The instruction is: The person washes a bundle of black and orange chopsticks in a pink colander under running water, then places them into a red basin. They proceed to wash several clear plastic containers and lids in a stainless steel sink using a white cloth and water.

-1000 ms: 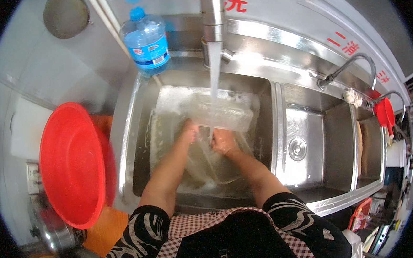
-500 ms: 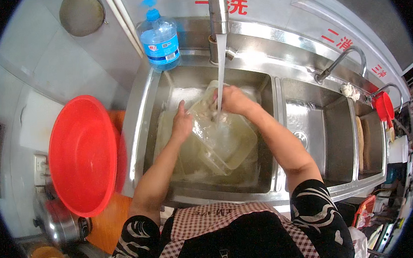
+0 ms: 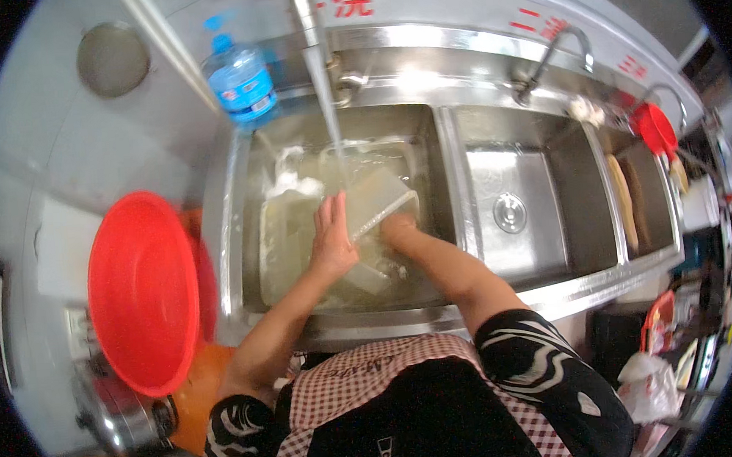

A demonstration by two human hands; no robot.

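Note:
A clear plastic container [image 3: 379, 200] is tipped on its side in the left sink basin, over cloudy water [image 3: 301, 267]. My left hand [image 3: 333, 241] holds it at its left end, fingers straight up along the wall. My right hand [image 3: 398, 228] reaches to the container's right end; its fingers are hidden behind the wall, so whether it grips anything does not show. More clear containers [image 3: 275, 235] lie in the water, with white foam [image 3: 295, 182] by them. From the faucet [image 3: 303, 16] a stream of water [image 3: 324, 95] falls just behind the tilted container.
A steel sink [image 3: 456, 180] has two further basins on the right, each with a curved tap. A red basin [image 3: 145, 291] stands at the left. The blue-capped water bottle [image 3: 241, 84] sits on the back-left ledge; a red dipper [image 3: 656, 130] is at the far right.
The container has been tipped up onto its side and out from under the stream. My right hand has moved down toward me, and the left has moved in against the container. The view has shifted right.

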